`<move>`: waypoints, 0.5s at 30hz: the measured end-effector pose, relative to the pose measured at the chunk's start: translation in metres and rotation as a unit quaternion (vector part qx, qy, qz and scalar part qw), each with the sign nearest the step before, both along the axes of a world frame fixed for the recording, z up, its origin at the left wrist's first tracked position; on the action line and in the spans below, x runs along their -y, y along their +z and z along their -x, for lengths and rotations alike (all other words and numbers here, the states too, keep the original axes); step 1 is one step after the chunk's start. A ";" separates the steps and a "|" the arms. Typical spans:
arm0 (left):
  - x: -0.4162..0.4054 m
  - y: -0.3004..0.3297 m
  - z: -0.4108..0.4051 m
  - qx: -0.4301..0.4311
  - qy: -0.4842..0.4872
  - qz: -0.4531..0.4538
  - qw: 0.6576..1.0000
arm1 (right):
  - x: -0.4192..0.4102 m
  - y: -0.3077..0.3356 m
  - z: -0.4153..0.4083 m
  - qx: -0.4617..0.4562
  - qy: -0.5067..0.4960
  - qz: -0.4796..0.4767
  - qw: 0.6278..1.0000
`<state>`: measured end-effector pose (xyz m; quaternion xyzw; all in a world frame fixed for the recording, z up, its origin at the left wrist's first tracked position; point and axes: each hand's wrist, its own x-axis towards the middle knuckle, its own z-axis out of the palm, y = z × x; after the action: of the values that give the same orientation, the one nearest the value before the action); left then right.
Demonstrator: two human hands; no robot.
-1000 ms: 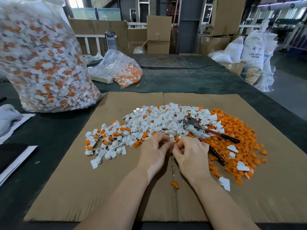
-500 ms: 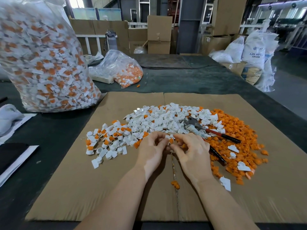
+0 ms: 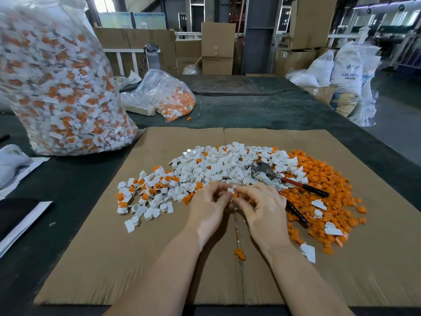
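Warehouse table [image 3: 68,179], cardboard sheet [image 3: 159,258] spread on top: a worker's left hand [image 3: 208,207] pinches a small white clip [image 3: 230,190] while the right hand [image 3: 265,209] pinches an orange cap [image 3: 235,195] against it, fingers of both curled tight. Both parts sit between the fingertips, the white pile [image 3: 216,167] just beyond. They look light, stiff and slick, best held by the edges. Which way they point, and their long axis, is too small to tell. Pliers [image 3: 284,179] lie beyond the right fingers.

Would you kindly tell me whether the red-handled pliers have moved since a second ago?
No. The pliers lie where they were: head on the white pieces right of the cardboard seam, one handle tip out over the orange pieces.
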<state>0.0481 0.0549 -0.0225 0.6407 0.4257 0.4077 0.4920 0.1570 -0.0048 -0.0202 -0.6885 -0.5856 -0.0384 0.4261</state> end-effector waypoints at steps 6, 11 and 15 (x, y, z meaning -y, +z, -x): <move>-0.001 -0.001 -0.001 0.008 0.004 0.010 1.000 | 0.000 0.000 0.000 0.008 -0.002 0.000 1.000; -0.002 0.002 -0.002 -0.012 0.013 0.004 1.000 | -0.001 0.001 -0.002 0.031 -0.004 0.014 0.999; -0.002 0.007 -0.002 0.032 0.007 0.057 0.998 | -0.001 0.007 -0.010 0.032 -0.049 0.009 0.998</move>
<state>0.0501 0.0573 -0.0158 0.5953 0.4366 0.4066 0.5382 0.1675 -0.0037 -0.0127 -0.7187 -0.5648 -0.0763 0.3983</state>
